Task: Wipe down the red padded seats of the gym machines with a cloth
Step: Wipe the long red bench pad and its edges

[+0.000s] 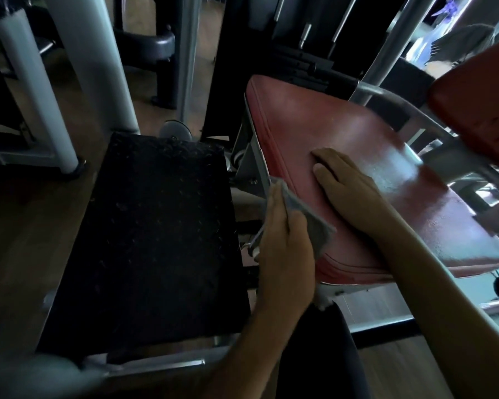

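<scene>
We count two red cushions: one broad red padded seat (343, 131) in the middle, its top glossy, and a second red pad (478, 110) at the upper right, cut off by the frame edge. There is one small grey cloth (317, 226), bunched in our left hand (285, 249), whose fingers curl round it at the seat's left side edge (a loose corner lies on the red surface). Our right hand (346, 185) rests flat on the seat top, fingers straight, holding nothing, just beside the cloth. Left of the seat lies one black textured footplate (156, 226). Beyond it, two pale grey metal posts (98, 67) stand on the wooden floor (12, 254).
</scene>
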Demonstrator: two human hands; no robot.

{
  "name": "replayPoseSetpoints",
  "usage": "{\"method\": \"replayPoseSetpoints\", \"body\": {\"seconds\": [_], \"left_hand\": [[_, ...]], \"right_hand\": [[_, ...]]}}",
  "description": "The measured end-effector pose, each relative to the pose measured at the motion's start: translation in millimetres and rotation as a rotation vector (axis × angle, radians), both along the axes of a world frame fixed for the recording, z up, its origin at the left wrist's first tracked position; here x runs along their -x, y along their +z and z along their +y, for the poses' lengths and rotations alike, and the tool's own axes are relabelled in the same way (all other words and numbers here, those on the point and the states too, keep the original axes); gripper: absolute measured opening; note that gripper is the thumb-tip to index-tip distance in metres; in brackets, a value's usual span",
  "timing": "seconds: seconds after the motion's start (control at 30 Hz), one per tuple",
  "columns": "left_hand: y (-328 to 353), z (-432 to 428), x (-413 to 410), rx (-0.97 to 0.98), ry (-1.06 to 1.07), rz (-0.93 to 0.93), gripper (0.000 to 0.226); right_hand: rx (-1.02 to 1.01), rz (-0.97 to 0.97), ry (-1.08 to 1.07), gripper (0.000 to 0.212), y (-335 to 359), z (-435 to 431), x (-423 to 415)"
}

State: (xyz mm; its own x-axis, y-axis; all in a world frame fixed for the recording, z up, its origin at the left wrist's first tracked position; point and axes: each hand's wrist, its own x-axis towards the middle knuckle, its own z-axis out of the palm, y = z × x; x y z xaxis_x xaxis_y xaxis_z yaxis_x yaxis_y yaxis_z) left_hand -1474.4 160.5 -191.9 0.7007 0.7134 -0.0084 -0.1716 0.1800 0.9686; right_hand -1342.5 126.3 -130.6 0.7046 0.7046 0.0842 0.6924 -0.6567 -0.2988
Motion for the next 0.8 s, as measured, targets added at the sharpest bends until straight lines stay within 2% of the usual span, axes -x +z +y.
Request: {"method": "replayPoseSetpoints", "body": {"seconds": [0.13, 0.4, 0.57, 0.8], "left_hand": [[-1.1, -11.6, 12.2, 0.031, -0.007, 0.006, 0.05], [12.6, 69.3, -49.2, -0.012, -0.022, 0.159, 0.06], [21.6, 109.4, -75.3, -0.052, -0.008, 0.182, 0.057], [-11.2, 32.0, -7.3, -0.118, -0.089, 0.172, 0.05]], "right_hand": [[0.017, 0.015, -0.012, 0.048, -0.3, 2.3, -2.0], [-0.007, 0.027, -0.015, 0.047, 0.0, 2.7, -1.3], [0.01, 0.016, -0.01, 0.047, 1.4, 2.9, 1.4], [0.009, 0.024, -0.015, 0.047, 2.1, 3.0, 2.3]]}}
